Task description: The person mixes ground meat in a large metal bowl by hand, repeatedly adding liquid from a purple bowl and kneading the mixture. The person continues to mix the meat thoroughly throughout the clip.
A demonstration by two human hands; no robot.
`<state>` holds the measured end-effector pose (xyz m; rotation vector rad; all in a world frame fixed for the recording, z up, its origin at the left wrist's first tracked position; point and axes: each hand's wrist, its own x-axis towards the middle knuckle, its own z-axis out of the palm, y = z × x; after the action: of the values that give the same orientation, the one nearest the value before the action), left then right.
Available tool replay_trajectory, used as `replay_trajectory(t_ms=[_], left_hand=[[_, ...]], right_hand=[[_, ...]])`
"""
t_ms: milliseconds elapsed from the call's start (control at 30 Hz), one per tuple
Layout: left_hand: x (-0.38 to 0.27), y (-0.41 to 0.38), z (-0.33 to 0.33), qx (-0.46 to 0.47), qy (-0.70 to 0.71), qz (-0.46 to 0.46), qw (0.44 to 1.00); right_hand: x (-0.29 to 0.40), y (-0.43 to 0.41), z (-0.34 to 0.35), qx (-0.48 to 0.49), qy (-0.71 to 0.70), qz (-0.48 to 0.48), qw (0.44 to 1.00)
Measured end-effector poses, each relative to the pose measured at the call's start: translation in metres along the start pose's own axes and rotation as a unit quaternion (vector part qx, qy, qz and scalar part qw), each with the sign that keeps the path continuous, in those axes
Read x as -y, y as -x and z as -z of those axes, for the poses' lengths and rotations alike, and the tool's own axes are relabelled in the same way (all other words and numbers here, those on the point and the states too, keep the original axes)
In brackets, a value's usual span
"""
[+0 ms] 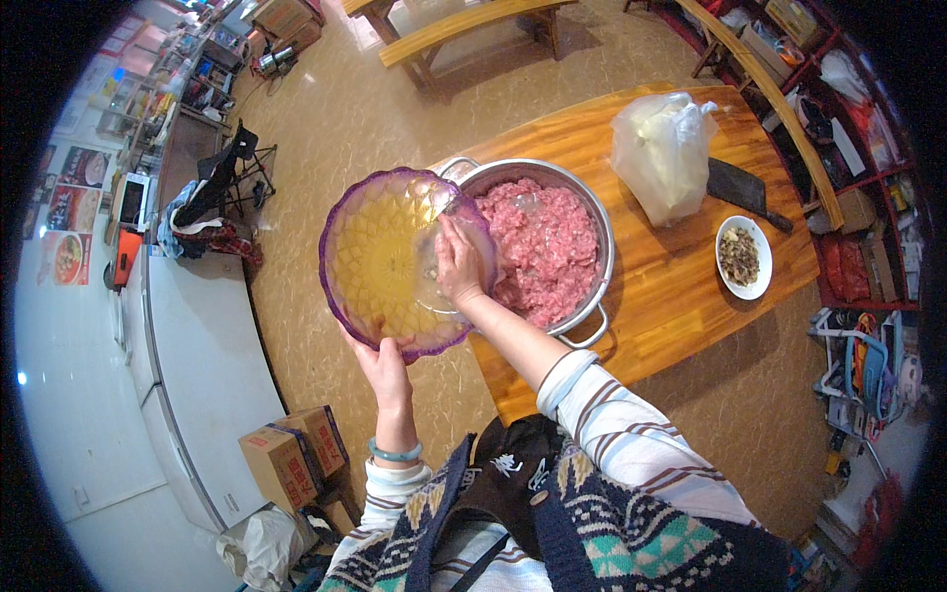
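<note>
My left hand (385, 370) grips the lower rim of a see-through scalloped bowl (385, 229) with a purple edge and a yellowish patterned base. Cloudy liquid with small pale bits lies towards the bowl's right side. Inside that side is my right hand (457, 259), its fingers extended and close together; whether they hold anything cannot be made out. The bowl overlaps the left rim of a two-handled metal pot (608, 259). Pink minced meat (544, 248) fills much of the pot, with a wet, shiny patch near the top.
On the wooden table (666, 296) are a tied plastic bag (661, 159) with pale contents, a dark cleaver (740, 186) and a white bowl (767, 259) of chopped brown food. A wooden bench (473, 33) stands beyond. Cardboard boxes (296, 455) and a white chest freezer (200, 355) are at left.
</note>
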<state>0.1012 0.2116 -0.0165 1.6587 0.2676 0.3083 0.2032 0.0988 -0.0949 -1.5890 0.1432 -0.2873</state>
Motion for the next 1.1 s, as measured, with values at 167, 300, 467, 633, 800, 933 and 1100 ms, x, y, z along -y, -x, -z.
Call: replay_trajectory(t_ms=[167,300,467,633,800,933,1100], left_hand=[[-0.001,0.007,0.0,0.003,-0.019,-0.018,1.0],[0.006,0.014,0.004,0.005,-0.014,-0.01,1.0],[-0.006,0.027,-0.011,-0.013,0.043,0.072,0.996],[0.006,0.038,-0.012,0.018,0.059,0.216,0.974],[0.012,0.064,-0.04,0.071,0.114,0.254,0.958],[0.008,0.086,-0.067,0.15,0.144,0.307,0.929],[0.012,0.12,-0.118,0.254,0.161,0.342,0.89]], right_hand=[[-0.009,0.006,0.002,0.001,0.007,0.009,1.0],[-0.012,0.014,0.003,-0.005,0.01,0.009,1.0],[-0.016,0.019,0.017,0.004,0.043,0.01,0.999],[-0.003,0.022,0.041,0.022,0.034,0.017,0.999],[0.031,0.021,0.096,0.161,0.076,0.011,0.984],[0.068,0.025,0.162,0.237,0.066,-0.057,0.968],[0.089,0.037,0.253,0.171,0.046,-0.063,0.982]])
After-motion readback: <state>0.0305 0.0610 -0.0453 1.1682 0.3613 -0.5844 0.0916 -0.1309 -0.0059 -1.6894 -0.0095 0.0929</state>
